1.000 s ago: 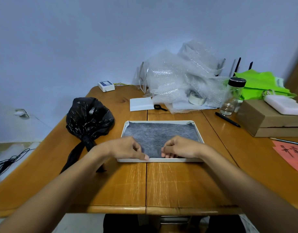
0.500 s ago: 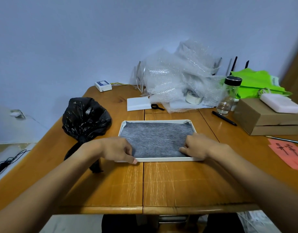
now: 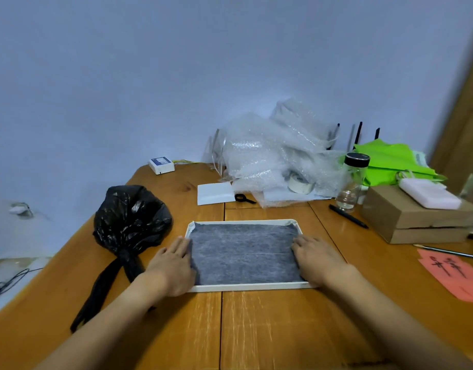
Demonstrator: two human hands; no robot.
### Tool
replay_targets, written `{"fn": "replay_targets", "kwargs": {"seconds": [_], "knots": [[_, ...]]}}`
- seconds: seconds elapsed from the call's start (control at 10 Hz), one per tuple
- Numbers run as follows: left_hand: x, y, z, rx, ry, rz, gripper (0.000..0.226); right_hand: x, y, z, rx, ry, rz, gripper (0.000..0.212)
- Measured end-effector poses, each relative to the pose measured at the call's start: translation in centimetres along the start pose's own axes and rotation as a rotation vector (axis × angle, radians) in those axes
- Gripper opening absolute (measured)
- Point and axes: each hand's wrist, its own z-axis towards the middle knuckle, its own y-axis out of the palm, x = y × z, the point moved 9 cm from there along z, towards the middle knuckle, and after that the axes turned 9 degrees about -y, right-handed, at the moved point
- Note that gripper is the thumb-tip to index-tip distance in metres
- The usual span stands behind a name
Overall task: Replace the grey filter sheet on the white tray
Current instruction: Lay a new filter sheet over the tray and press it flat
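Both hands' grip point(image 3: 174, 263) point(image 3: 316, 259) flat on grey filter sheet point(image 3: 243, 253).

Grey filter sheet point(image 3: 243, 252): matt, fibrous, felt-like cloth. White tray point(image 3: 252, 287) beneath it: smooth plastic. Table point(image 3: 270, 329) under the tray: glossy varnished wood, scratched. Left of the tray, black bag point(image 3: 128, 222): shiny crinkled plastic film.

Dim bluish light, soft focus, warped edges

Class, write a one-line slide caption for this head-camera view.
Left hand and right hand press flat on the side edges of the grey filter sheet in the white tray.
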Motion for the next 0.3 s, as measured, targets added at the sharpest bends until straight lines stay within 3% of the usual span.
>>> {"fn": "replay_targets", "kwargs": {"seconds": [0.2,0.3], "knots": [[-1.2,-0.5,-1.2,0.033,-0.087,-0.126,0.065,-0.1,-0.6,-0.3,0.007,0.032,-0.138,0.040],[-1.7,-1.4,-2.1,0.136,-0.083,-0.209,0.064,0.1,-1.2,-0.8,0.012,0.020,-0.108,0.045]]}}
